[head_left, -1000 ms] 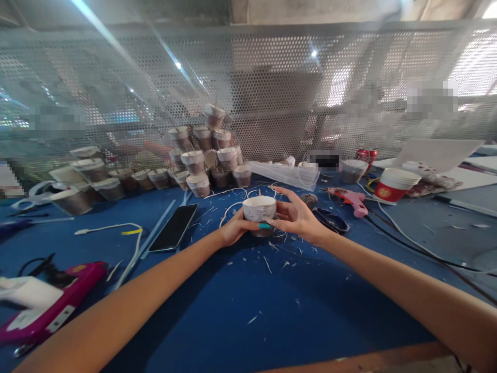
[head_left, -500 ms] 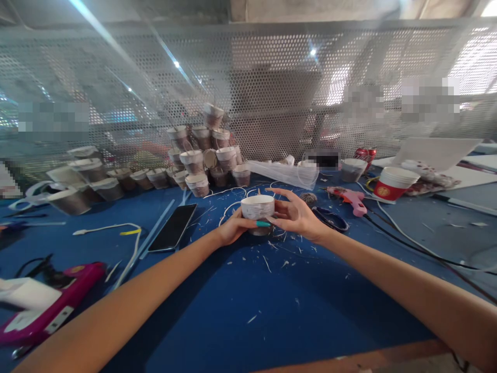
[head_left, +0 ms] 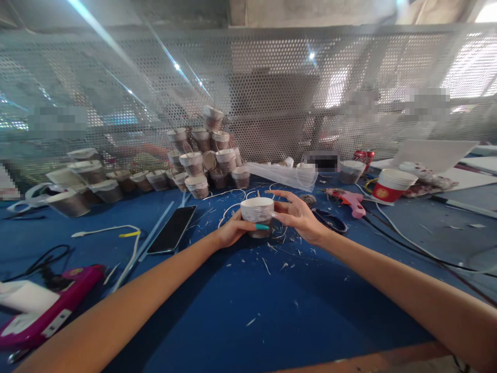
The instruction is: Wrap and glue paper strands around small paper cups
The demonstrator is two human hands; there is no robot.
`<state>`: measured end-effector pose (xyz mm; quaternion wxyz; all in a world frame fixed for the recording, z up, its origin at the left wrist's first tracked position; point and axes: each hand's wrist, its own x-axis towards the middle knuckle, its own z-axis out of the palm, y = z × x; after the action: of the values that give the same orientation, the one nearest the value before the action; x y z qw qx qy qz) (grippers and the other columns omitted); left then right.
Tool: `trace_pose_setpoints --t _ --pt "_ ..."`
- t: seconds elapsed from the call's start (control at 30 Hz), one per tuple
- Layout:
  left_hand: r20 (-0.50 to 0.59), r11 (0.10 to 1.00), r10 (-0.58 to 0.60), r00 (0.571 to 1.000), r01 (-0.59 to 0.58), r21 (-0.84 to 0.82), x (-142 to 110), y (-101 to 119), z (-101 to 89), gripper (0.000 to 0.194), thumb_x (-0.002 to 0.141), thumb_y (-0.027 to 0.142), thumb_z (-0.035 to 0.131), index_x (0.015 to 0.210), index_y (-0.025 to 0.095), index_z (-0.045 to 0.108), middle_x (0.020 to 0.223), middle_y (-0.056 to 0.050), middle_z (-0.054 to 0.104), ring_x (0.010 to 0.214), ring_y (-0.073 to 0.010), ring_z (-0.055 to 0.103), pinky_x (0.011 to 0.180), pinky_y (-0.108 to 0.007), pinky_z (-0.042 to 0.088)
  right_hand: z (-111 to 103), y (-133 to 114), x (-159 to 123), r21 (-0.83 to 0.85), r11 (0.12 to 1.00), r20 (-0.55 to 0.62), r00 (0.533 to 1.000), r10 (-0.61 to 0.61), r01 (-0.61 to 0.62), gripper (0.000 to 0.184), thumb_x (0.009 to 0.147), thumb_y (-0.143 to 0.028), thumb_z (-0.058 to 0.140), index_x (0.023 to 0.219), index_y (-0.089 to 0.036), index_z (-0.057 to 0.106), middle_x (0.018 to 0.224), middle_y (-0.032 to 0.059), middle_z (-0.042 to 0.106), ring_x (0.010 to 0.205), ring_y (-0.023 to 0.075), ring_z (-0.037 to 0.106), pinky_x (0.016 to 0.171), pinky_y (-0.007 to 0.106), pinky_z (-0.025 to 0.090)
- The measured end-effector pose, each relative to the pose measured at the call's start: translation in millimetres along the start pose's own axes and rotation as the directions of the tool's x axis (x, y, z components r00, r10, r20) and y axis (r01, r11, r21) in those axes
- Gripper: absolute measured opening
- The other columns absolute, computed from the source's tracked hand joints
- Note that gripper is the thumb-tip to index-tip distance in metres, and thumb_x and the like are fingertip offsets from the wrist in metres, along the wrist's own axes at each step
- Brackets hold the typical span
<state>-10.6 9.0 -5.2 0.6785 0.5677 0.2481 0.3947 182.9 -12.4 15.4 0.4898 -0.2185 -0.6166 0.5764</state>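
Note:
A small white paper cup [head_left: 257, 210] with a brown lower part is held upright just above the blue table [head_left: 240, 295] at its middle. My left hand [head_left: 233, 231] grips the cup from the left, thumb with a teal nail across its front. My right hand [head_left: 297, 216] holds the cup's right side, fingers partly spread around it. A thin white strip loops on the table behind the cup.
A stack of similar cups [head_left: 205, 153] stands at the back, more cups [head_left: 97, 181] line the left. A black phone [head_left: 173, 236], a pink glue gun [head_left: 46, 311] at near left, another glue gun [head_left: 347, 199], a red paper cup [head_left: 390, 185], cables and paper scraps lie around. A perforated metal screen closes the back.
Both hands and the cup stay almost in place. My left thumb has slid a little across the cup's front.

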Motion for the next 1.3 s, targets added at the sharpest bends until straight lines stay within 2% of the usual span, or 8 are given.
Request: trace_pose_setpoints --t 0.4,0.6,0.67,0.77,0.87,0.97,1.17,1.3 --pt "-0.057 0.999 -0.042 0.997 0.040 -0.027 0.3 -0.6 1.5 0.061 0.049 0.008 0.069 0.108 0.018 0.059 0.099 -0.006 0.068 0.098 -0.0240 0.060 0.091 -0.037 0.040 1.3 1.1 0.0 0.055 0.997 -0.097 0.993 0.067 -0.062 0.050 0.064 -0.034 0.067 0.109 -0.021 0.048 0.095 0.0050 0.065 0.086 0.0176 0.059 0.079 0.036 0.045" --pt "-0.191 0.989 0.019 0.981 -0.047 -0.142 4.2 0.9 0.5 0.040 0.059 0.017 0.065 0.098 0.016 0.061 0.096 -0.008 0.067 0.093 -0.0271 0.061 0.088 -0.047 0.043 7.5 4.7 1.4 0.269 0.956 -0.175 0.971 0.166 -0.115 0.038 0.074 -0.051 0.047 0.098 -0.022 0.052 0.105 0.0070 0.062 0.096 0.0208 0.057 0.081 0.039 0.044" --pt "-0.343 0.973 0.056 0.938 -0.128 -0.191 7.7 6.1 -4.8 0.030 0.062 0.021 0.063 0.092 0.016 0.060 0.096 -0.007 0.066 0.096 -0.0283 0.059 0.087 -0.051 0.043 8.3 10.8 0.6 0.173 0.982 -0.263 0.957 0.125 -0.081 0.029 0.075 -0.042 0.047 0.094 -0.021 0.051 0.106 0.0064 0.061 0.094 0.0199 0.058 0.082 0.038 0.043" --pt "-0.533 0.953 0.134 0.835 -0.256 -0.162 13.4 19.0 -15.9 0.026 0.063 0.021 0.064 0.087 0.019 0.055 0.097 -0.004 0.063 0.109 -0.0284 0.052 0.089 -0.051 0.042 6.7 19.0 -3.1 -0.237 0.971 -0.283 0.958 -0.049 -0.020 0.019 0.069 -0.020 0.047 0.088 -0.021 0.050 0.097 0.0044 0.063 0.085 0.0173 0.058 0.074 0.034 0.044" --pt "-0.609 0.943 0.219 0.762 -0.326 -0.069 17.2 31.2 -24.6 0.037 0.061 0.019 0.068 0.093 0.024 0.052 0.107 -0.003 0.060 0.118 -0.0274 0.044 0.092 -0.049 0.041 4.4 18.8 -8.4 -0.669 0.741 -0.135 0.973 -0.187 0.050 0.014 0.064 -0.009 0.041 0.068 -0.019 0.049 0.071 0.0020 0.060 0.067 0.0141 0.053 0.063 0.028 0.040" --pt "-0.635 0.937 0.283 0.719 -0.350 0.022 18.2 35.2 -28.6 0.041 0.061 0.022 0.070 0.097 0.028 0.050 0.114 -0.001 0.058 0.119 -0.0259 0.043 0.094 -0.047 0.040 4.6 11.0 -13.0 -0.832 0.506 0.108 0.960 -0.258 0.229 0.013 0.067 -0.010 0.040 0.061 -0.019 0.048 0.062 0.0013 0.053 0.060 0.0128 0.047 0.060 0.027 0.038" --pt "-0.679 0.949 0.265 0.684 -0.310 0.059 16.8 25.6 -24.9 0.043 0.062 0.025 0.070 0.099 0.031 0.048 0.110 0.003 0.060 0.105 -0.0202 0.053 0.089 -0.044 0.044 12.9 0.8 -18.0 -0.710 0.297 0.594 0.770 -0.233 0.638 0.025 0.080 -0.027 0.040 0.094 -0.017 0.058 0.087 0.0071 0.060 0.078 0.0168 0.050 0.071 0.031 0.039" --pt "-0.602 0.934 0.341 0.722 -0.330 0.134 18.4 25.8 -17.0 0.054 0.058 0.019 0.073 0.105 0.028 0.049 0.102 0.001 0.063 0.097 -0.0182 0.057 0.087 -0.038 0.045 22.0 0.8 -19.5 -0.639 0.159 0.732 0.659 -0.176 0.752 0.039 0.080 -0.048 0.041 0.090 -0.016 0.059 0.085 0.0078 0.059 0.076 0.0179 0.049 0.068 0.032 0.038"
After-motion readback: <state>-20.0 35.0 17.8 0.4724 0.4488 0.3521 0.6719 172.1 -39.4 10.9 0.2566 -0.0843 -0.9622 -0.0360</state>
